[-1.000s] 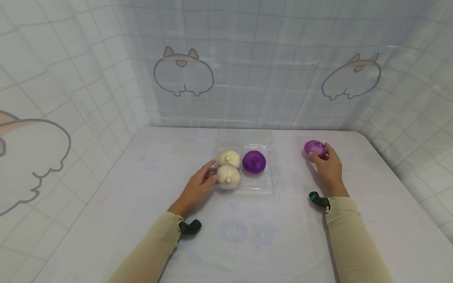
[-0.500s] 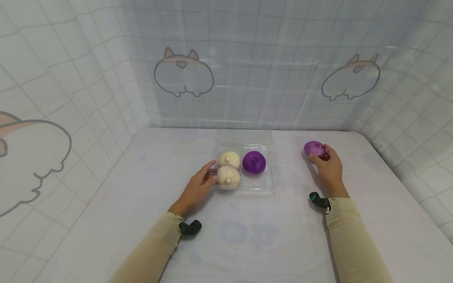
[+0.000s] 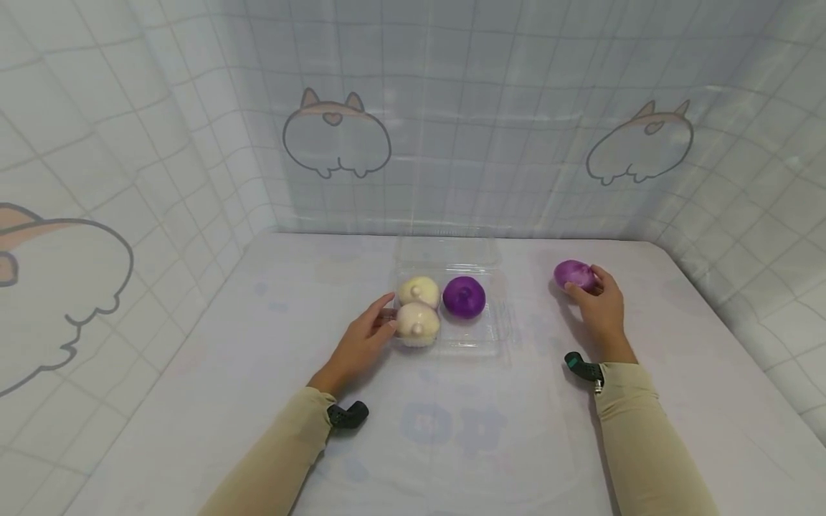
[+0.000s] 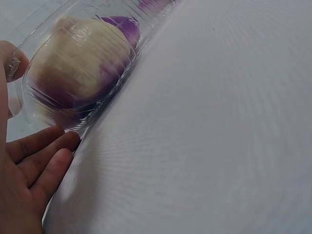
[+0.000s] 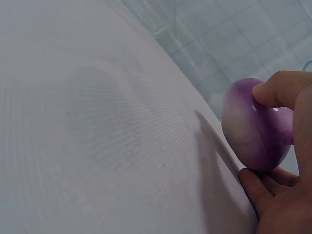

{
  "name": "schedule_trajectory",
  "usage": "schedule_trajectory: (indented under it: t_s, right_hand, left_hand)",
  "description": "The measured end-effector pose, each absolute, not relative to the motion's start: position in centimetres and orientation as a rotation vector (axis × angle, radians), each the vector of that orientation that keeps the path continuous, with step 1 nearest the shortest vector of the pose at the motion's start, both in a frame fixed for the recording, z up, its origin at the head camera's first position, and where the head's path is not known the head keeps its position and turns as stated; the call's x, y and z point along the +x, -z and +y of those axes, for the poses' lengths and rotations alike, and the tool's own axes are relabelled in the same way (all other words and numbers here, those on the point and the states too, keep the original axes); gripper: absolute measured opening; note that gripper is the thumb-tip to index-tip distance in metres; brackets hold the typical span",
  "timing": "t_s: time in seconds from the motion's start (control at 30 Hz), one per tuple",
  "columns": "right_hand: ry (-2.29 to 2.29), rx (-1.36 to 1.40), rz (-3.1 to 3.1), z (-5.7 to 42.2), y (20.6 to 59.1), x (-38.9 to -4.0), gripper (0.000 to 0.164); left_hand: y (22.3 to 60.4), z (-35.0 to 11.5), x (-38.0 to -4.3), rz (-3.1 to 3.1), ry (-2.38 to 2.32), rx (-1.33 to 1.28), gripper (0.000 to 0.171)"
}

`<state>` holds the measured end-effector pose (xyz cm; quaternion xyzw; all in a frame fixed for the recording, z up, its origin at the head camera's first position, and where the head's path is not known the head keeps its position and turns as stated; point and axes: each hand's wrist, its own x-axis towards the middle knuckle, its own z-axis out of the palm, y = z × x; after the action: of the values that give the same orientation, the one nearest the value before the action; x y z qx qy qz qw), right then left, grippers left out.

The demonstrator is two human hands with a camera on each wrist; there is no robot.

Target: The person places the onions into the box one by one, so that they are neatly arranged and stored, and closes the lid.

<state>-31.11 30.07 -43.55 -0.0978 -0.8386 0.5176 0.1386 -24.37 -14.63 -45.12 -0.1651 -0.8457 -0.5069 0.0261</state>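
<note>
A clear plastic clamshell box (image 3: 474, 331), lid folded back, stands mid-table in the head view. Two cream onion-like rounds with nubs, one pale yellow (image 3: 419, 291) and one whiter (image 3: 417, 322), fill its left side; a purple round (image 3: 464, 297) sits right of them. My left hand (image 3: 361, 340) holds the box's left end, thumb up at the rim and fingers (image 4: 46, 168) low against the wall. Off to the right, my right hand (image 3: 601, 308) grips a lighter purple onion-like round (image 5: 256, 124), thumb on one side, fingers underneath, its nub toward the palm.
A pale cloth covers the table (image 3: 310, 459). Its far edge meets a hanging grid-patterned curtain (image 3: 484, 129) with cartoon dog prints, which also closes both sides. The box's lid (image 3: 445, 251) lies back toward that edge. A dark wrist device (image 3: 348, 416) sits on each cuff.
Both hands stay nearly in place, the left at the box and the right around the purple round. The whole head view has shifted very slightly.
</note>
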Motion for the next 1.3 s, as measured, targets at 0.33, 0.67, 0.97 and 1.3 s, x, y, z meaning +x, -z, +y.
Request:
schedule_trajectory:
  t_s: [0.33, 0.67, 0.97, 1.3]
  right_hand:
    - [-1.565, -0.323, -2.370, 30.0, 43.5, -31.0, 0.076]
    - [-1.769, -0.332, -2.272, 29.5, 43.6, -31.1, 0.074]
    - [-2.038, -0.255, -2.154, 29.2, 43.2, -31.5, 0.074]
    - [-2.331, -0.149, -2.008, 28.6, 42.6, -31.2, 0.077]
  left_hand:
    - [45.0, -14.5, -24.2, -2.609, 1.576, -0.508, 0.055]
    - [44.9, -14.7, -24.3, -2.610, 1.552, -0.516, 0.055]
    - [45.2, -14.6, -24.5, -2.565, 1.605, -0.541, 0.055]
    - [45.1, -14.6, -24.5, -2.592, 1.568, -0.537, 0.055]
